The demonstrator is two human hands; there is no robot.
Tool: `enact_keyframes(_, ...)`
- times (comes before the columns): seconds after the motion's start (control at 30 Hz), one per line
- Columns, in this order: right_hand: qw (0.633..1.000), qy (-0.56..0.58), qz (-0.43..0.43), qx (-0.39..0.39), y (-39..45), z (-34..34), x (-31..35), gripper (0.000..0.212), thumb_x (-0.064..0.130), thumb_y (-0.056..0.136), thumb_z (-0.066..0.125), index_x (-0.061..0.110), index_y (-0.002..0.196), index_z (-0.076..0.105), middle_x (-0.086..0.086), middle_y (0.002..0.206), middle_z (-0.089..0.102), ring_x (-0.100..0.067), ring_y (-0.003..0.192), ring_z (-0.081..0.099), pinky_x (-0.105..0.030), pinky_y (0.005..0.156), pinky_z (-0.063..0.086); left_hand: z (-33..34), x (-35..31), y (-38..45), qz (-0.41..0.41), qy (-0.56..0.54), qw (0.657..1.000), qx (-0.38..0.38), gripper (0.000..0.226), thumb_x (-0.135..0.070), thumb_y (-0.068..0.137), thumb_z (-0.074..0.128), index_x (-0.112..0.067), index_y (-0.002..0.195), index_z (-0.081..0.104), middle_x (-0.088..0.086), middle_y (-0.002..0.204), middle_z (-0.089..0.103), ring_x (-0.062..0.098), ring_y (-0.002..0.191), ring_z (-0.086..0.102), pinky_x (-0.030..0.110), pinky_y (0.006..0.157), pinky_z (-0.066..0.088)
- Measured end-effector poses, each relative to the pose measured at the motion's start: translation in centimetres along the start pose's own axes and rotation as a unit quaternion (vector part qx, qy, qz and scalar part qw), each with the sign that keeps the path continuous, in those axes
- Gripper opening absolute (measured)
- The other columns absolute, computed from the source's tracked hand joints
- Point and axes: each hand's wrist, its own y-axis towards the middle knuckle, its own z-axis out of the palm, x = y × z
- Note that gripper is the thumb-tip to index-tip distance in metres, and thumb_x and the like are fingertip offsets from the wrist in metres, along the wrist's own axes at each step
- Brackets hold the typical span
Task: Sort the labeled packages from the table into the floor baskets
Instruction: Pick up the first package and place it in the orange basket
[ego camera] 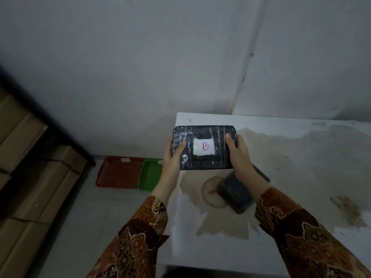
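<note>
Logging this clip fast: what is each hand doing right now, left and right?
Left hand: closed on the left end of the black package labeled B.
Right hand: closed on the right end of the same package, held above the table.

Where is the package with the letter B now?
In the head view's centre, the B package is held between the left hand and right hand, above the table's left edge.
</note>
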Motion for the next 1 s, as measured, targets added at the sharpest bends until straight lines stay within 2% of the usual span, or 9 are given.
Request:
enact_keyframes(0.17,0.999,0.005,0.018,0.040,-2.1,7.1,-1.1,0.024,0.037,0.097,0.045,0.019,0.112,0.050,-0.005,0.108,0.066,-0.019,0.095,0.066,-0.037,0.080,0.057,-6.9,-0.4,-0.7,0.032,-0.037,0.997,-0.063,0.057,-0.034,0.086,0.066,-0.014,0.137,0.048,0.007,0.135,0.058,0.021,0.119,0.059,0.032,0.096,0.053)
enact_keyframes(0.3,0.996,0.030,0.048,0.064,-3.1,14.9,-2.5,0.014,0.021,0.095,0.045,0.022,0.109,0.044,0.000,0.097,0.064,-0.016,0.084,0.065,-0.031,0.066,0.055,-15.0,-1.2,0.7,0.082,0.046,0.993,-0.076,0.023,-0.040,0.091,0.058,-0.035,0.113,0.057,-0.016,0.112,0.064,-0.008,0.102,0.060,0.014,0.083,0.048)
enact_keyframes(0.4,0.995,0.021,0.076,0.066,-3.8,21.8,-4.2,0.020,0.016,0.095,0.042,0.021,0.114,0.039,-0.005,0.108,0.060,-0.021,0.092,0.064,-0.039,0.074,0.057,-22.1,-1.1,2.3,0.094,0.126,0.983,-0.095,0.036,-0.042,0.092,0.055,-0.019,0.120,0.050,-0.008,0.116,0.062,0.009,0.112,0.056,0.023,0.095,0.044)
enact_keyframes(0.5,0.991,0.006,0.116,0.064,-4.4,29.5,-6.5,0.021,0.018,0.095,0.044,0.020,0.115,0.039,-0.006,0.107,0.057,-0.020,0.092,0.061,-0.036,0.074,0.054,-29.5,-0.8,4.5,0.060,0.117,0.984,-0.120,0.022,-0.019,0.095,0.053,-0.016,0.115,0.043,-0.010,0.106,0.056,0.017,0.109,0.052,0.019,0.093,0.044)
enact_keyframes(0.57,0.992,-0.013,0.115,0.050,-4.7,34.2,-7.8,0.022,0.018,0.095,0.047,0.015,0.116,0.044,-0.004,0.108,0.057,-0.021,0.098,0.058,-0.032,0.076,0.050,-34.0,-0.6,5.9,0.030,0.105,0.986,-0.124,0.023,-0.006,0.092,0.050,-0.017,0.111,0.040,-0.005,0.104,0.054,0.020,0.105,0.053,0.029,0.092,0.046)
enact_keyframes(0.67,0.992,-0.070,0.097,0.031,-4.5,40.2,-9.6,0.022,0.019,0.094,0.053,0.008,0.114,0.052,-0.001,0.104,0.059,-0.018,0.100,0.056,-0.021,0.070,0.047,-39.7,0.0,8.0,0.006,0.119,0.985,-0.128,0.023,-0.009,0.093,0.050,-0.019,0.112,0.040,-0.007,0.102,0.057,0.010,0.095,0.058,0.018,0.079,0.050)
enact_keyframes(0.73,0.989,-0.096,0.109,0.036,-4.0,43.5,-10.9,0.031,0.023,0.095,0.053,0.005,0.120,0.053,-0.007,0.112,0.060,-0.023,0.106,0.058,-0.030,0.081,0.053,-42.5,0.6,9.5,-0.011,0.128,0.982,-0.136,0.024,-0.015,0.095,0.051,-0.019,0.117,0.042,-0.007,0.104,0.059,0.002,0.092,0.060,0.012,0.074,0.051)
enact_keyframes(0.83,0.978,-0.145,0.139,0.055,-2.3,47.5,-13.1,0.036,0.019,0.097,0.048,0.004,0.129,0.050,-0.014,0.126,0.059,-0.028,0.116,0.056,-0.044,0.101,0.047,-45.4,1.4,12.3,-0.047,0.139,0.977,-0.154,0.033,-0.019,0.097,0.050,-0.011,0.128,0.043,0.006,0.118,0.058,0.017,0.103,0.061,0.024,0.084,0.052)
enact_keyframes(1.0,0.966,-0.170,0.170,0.091,1.5,52.2,-16.5,0.034,0.013,0.096,0.047,0.009,0.130,0.049,-0.002,0.110,0.056,-0.017,0.097,0.054,-0.028,0.081,0.043,-48.9,3.1,16.9,-0.062,0.179,0.973,-0.129,0.042,-0.024,0.100,0.045,-0.010,0.139,0.042,0.011,0.133,0.057,0.021,0.117,0.056,0.035,0.102,0.047)
